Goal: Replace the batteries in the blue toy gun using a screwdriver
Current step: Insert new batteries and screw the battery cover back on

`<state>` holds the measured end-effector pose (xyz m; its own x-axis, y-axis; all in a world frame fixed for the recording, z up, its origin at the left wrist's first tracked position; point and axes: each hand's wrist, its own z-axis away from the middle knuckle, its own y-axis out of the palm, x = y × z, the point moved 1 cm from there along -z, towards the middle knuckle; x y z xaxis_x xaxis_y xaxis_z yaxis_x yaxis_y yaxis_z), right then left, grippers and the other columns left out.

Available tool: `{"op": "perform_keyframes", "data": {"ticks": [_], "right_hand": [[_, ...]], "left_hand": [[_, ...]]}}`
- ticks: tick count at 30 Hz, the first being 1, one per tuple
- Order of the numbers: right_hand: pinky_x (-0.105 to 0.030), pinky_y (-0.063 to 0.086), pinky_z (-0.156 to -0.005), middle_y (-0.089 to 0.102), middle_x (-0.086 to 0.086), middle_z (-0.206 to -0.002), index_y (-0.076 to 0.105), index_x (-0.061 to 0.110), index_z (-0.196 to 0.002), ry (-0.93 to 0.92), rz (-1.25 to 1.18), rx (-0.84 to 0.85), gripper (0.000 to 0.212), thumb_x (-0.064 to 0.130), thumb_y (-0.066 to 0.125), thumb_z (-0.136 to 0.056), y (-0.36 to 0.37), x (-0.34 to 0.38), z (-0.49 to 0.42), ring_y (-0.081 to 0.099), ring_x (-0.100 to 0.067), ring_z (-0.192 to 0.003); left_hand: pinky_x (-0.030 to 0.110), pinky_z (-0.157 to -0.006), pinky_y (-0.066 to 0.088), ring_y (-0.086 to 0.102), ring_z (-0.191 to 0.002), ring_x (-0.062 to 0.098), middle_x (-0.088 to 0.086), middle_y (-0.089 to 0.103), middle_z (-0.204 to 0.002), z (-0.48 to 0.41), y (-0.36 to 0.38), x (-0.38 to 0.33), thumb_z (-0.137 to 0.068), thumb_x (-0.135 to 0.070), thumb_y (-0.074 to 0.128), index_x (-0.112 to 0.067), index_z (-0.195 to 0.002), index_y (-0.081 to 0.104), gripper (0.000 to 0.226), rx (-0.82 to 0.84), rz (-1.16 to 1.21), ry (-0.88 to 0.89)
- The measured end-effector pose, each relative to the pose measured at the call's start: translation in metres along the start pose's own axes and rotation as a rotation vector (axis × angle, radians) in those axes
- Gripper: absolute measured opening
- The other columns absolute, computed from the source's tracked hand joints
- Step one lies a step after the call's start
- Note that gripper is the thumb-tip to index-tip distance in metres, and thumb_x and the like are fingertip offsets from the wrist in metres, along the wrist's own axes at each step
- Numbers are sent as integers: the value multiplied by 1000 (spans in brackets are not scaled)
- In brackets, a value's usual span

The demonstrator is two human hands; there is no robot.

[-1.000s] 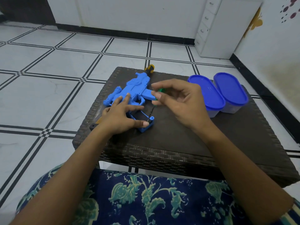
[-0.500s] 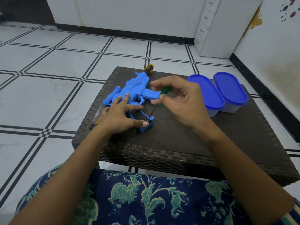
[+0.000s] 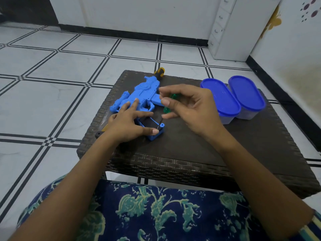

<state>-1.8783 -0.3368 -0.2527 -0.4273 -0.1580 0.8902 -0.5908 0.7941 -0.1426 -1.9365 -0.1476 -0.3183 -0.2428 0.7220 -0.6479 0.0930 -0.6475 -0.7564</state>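
Screwdriver (image 3: pixel 167 106) handle's been rolled further by right hand (image 3: pixel 187 108) fingertips; toy gun (image 3: pixel 139 100) is pinned flat under the spread left hand (image 3: pixel 128 126) so it's kept steady.

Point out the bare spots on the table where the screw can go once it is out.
Freest: the near strip of the table between the toy gun grip and the front edge, under the right hand. Also bare: the back edge between the yellow-and-black tool and the two blue-lidded containers. Crowded: the left half, under the left hand.

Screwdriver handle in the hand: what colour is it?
See-through green, seen in the head view: screwdriver in the right hand.
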Motion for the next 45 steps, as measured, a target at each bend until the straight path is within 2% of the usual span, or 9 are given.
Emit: {"op": "perform_keyframes", "data": {"ticks": [3,8,18,21,26,31,36,41,45], "right_hand": [[-41,58,-86,68,-9,-118,70,12,-111,-61,145,40,29,-1,69,-84,-1,-3,-1,64,-18,-114],[-36,61,-56,69,-7,-111,70,9,-109,10,70,41,26,-7,63,-89,0,-1,1,71,-23,-94],[-37,62,-62,67,-12,-103,70,6,-111,-34,148,43,25,-3,67,-87,-2,-4,0,71,-24,-91],[-39,61,-77,66,-7,-116,68,11,-116,-58,218,87,38,-7,64,-83,-3,-5,0,64,-19,-113],[-35,62,-57,64,-9,-110,69,7,-113,-20,163,66,31,-9,62,-88,-1,-5,1,69,-20,-96],[-33,61,-76,65,-8,-114,66,7,-120,-77,258,71,38,-6,68,-84,-3,-6,2,65,-20,-109],[-34,62,-61,65,-13,-97,69,4,-113,-45,190,34,29,-4,69,-86,-2,-5,0,71,-24,-86],[-32,61,-76,62,-8,-125,62,11,-127,-70,215,107,47,-12,60,-86,-1,-4,3,61,-18,-118],[-35,62,-63,62,-17,-116,63,12,-126,-70,186,85,42,-9,61,-90,1,-6,2,68,-25,-99]], "left_hand": [[55,-116,8,-5,-146,11,-12,5,-159,0,0,1,-63,-61,75,-55,-122,53,64,0,-6,7],[55,-116,7,-5,-146,12,-12,5,-159,-1,0,0,-62,-61,75,-54,-122,53,64,3,-6,3],[55,-116,7,-5,-146,11,-12,5,-159,0,0,0,-62,-60,76,-54,-122,53,65,4,10,-1],[56,-116,7,-5,-146,11,-13,4,-159,-1,0,1,-62,-61,75,-55,-123,53,65,8,-1,3],[54,-116,7,-6,-146,10,-14,5,-159,-1,-1,0,-61,-61,76,-54,-121,54,65,5,15,0],[54,-116,7,-5,-146,9,-14,5,-159,0,-1,2,-58,-64,76,-55,-122,53,68,11,16,3],[54,-116,6,-5,-146,8,-13,5,-159,-1,0,2,-57,-65,76,-55,-121,53,69,12,19,7],[56,-116,7,-6,-146,10,-13,3,-159,-2,0,2,-60,-64,74,-55,-123,52,67,15,-3,7],[55,-116,7,-6,-146,9,-14,4,-159,-1,0,2,-60,-63,75,-54,-122,53,67,13,4,7]]}}
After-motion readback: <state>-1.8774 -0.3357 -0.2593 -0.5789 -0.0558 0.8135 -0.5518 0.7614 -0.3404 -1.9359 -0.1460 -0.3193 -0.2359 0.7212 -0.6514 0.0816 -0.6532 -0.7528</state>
